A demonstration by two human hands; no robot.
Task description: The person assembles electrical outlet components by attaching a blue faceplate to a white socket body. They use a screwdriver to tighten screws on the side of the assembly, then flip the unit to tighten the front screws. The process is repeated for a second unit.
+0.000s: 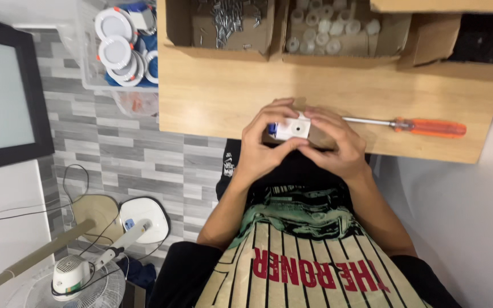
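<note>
Both hands meet over the near edge of a wooden table (218, 102). My left hand (266, 145) and my right hand (335, 142) together grip a small white box-shaped part (295, 128) with a dark hole in its face and a bit of blue at its left end. Fingers wrap over its top and sides, hiding most of it. An orange-handled screwdriver (423, 126) lies on the table just right of my right hand, with its metal shaft pointing toward the hands.
Cardboard boxes along the table's far edge hold metal clips (229, 20), white round caps (329, 25) and dark parts (486, 37). A clear bin of round white lamps (124, 45) sits at left. A fan (75, 274) and cables stand on the tiled floor.
</note>
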